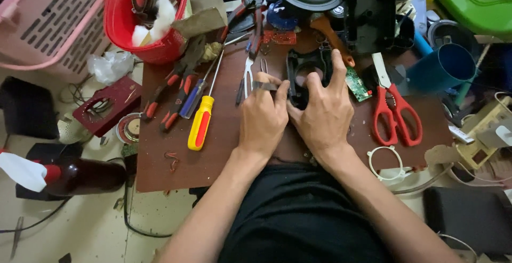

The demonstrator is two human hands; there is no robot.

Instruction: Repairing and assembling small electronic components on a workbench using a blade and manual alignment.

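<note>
A black plastic frame (304, 71) with a round opening is held down on the brown worktop (224, 135), just beyond both hands. The right hand (325, 114) is laid over the frame's near edge with its fingers spread, the fingertips reaching around the opening and the thumb pressed against the frame's near left side. The left hand (262, 116) is set close beside the right one, touching it; its fingers are curled and a small dark flat piece (265, 85) is pinched between thumb and forefinger at the frame's left edge. Whether that piece is joined to the frame cannot be told.

A pair of metal tweezers (247, 79) is seen just left of the left hand's fingertips. Further left, a yellow-and-red screwdriver (201, 122) and a blue-handled screwdriver (193, 98) are laid slantwise on the worktop, with red-handled pliers (173, 108) beside them. A small green circuit board (358, 84) lies just right of the frame, and red scissors (394, 111) are placed beyond it. A white plastic ring (385, 163) rests near the right wrist. A red bucket (146, 12) stands at the worktop's far left corner.
</note>
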